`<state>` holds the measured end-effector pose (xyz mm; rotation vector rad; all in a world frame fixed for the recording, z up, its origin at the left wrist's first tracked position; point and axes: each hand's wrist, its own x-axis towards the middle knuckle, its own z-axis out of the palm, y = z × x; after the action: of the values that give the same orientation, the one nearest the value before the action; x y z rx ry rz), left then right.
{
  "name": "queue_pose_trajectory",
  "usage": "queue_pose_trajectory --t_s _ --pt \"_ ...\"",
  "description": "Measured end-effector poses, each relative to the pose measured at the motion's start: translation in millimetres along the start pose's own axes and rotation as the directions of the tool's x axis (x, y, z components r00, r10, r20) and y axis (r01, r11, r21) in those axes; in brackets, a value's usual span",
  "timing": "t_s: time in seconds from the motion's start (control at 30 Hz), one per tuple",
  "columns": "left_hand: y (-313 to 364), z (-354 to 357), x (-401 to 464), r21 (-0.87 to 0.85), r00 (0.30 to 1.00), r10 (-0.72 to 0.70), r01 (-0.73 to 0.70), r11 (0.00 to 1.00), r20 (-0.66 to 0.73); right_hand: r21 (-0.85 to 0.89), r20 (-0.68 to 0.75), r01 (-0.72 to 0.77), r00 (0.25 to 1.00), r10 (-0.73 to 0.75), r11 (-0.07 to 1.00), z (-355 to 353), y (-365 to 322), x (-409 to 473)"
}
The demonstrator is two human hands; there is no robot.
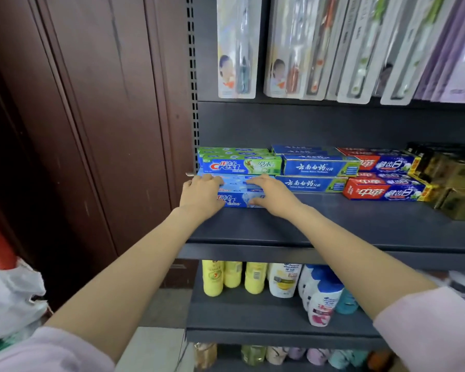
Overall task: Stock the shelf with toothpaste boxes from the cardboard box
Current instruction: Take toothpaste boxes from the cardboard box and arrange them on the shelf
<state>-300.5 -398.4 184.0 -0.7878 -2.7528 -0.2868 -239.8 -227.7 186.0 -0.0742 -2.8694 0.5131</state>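
Note:
A light blue Crest toothpaste box (pixel 236 196) lies at the left end of the grey shelf (pixel 320 226), in front of more blue boxes. My left hand (pixel 202 196) lies over its left end, fingers laid across the top. My right hand (pixel 273 194) covers its right end, thumb against the front face. Green Crest boxes (pixel 242 163) are stacked just behind and above. The cardboard box is out of view.
Blue boxes (pixel 317 167), red and blue boxes (pixel 387 191) and dark gold boxes (pixel 457 181) fill the shelf to the right. Toothbrush packs (pixel 236 49) hang above. Bottles (pixel 279 280) stand on the lower shelf. A brown wooden panel (pixel 91 116) borders the left side.

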Motion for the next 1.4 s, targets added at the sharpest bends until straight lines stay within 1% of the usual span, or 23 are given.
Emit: queue_pose_trajectory --t_s 0.07,0.13,0.27,0.4,0.57,0.67,0.77,0.83,0.93,1.0,1.13,1.17,1.27,1.33,1.4 --pt "12.2 -1.0 -2.6 -0.052 0.999 0.031 -0.032 0.998 -0.026 0.057 -0.049 0.000 0.999 0.002 0.998 -7.6 2.4 -7.5" --pt "29.5 -3.4 -6.4 -0.101 0.997 0.052 -0.057 0.993 -0.049 0.078 -0.095 0.002 0.996 0.006 0.997 -17.4 7.9 -19.1" --pt "74.0 -8.0 -12.0 -0.141 0.983 0.149 -0.164 0.976 -0.111 0.125 -0.181 -0.010 0.983 0.033 0.992 -42.6 28.4 -50.8" --pt "143.4 -9.0 -21.3 -0.254 0.978 0.198 -0.209 0.944 -0.068 0.182 -0.205 -0.069 0.973 0.106 0.981 -73.7 65.8 -99.8" --pt "255.4 6.6 -40.3 -0.364 0.959 0.283 -0.262 0.894 0.006 0.131 -0.157 -0.171 0.969 0.191 0.976 -115.2 141.0 -181.6" --pt "333.2 26.1 -63.1 -0.448 0.917 0.391 -0.319 0.835 0.077 0.091 -0.086 -0.234 0.967 0.242 0.968 -136.6 198.3 -241.6" --pt "405.1 49.4 -88.7 -0.490 0.876 0.444 -0.308 0.815 0.187 0.043 0.009 -0.285 0.958 0.285 0.957 -150.2 252.0 -294.7" --pt "446.8 69.8 -103.3 -0.505 0.828 0.465 -0.268 0.820 0.315 0.025 0.107 -0.319 0.943 0.315 0.947 -153.8 283.0 -327.5" --pt "497.7 104.7 -121.3 -0.520 0.729 0.472 -0.187 0.833 0.495 -0.029 0.259 -0.369 0.895 0.363 0.929 -147.7 332.2 -367.3" --pt "523.7 130.8 -129.2 -0.519 0.667 0.457 -0.122 0.846 0.588 -0.081 0.332 -0.403 0.852 0.406 0.912 -137.7 363.6 -386.8" --pt "563.8 190.7 -133.8 -0.432 0.522 0.408 -0.083 0.898 0.749 -0.118 0.445 -0.494 0.749 0.490 0.862 -111.5 428.0 -419.0" --pt "574.0 208.1 -134.1 -0.419 0.486 0.397 -0.069 0.905 0.779 -0.149 0.468 -0.511 0.718 0.515 0.847 -103.9 446.4 -426.5" --pt "595.7 249.9 -139.9 -0.392 0.419 0.372 -0.042 0.919 0.828 -0.246 0.526 -0.530 0.630 0.571 0.812 -82.2 491.1 -446.0" --pt "610.0 277.6 -144.2 -0.357 0.367 0.344 -0.034 0.933 0.864 -0.302 0.555 -0.518 0.587 0.589 0.800 -68.6 518.7 -456.7" --pt "620.2 297.9 -149.8 -0.311 0.333 0.309 -0.049 0.949 0.891 -0.348 0.573 -0.500 0.556 0.602 0.793 -56.0 539.8 -465.3"
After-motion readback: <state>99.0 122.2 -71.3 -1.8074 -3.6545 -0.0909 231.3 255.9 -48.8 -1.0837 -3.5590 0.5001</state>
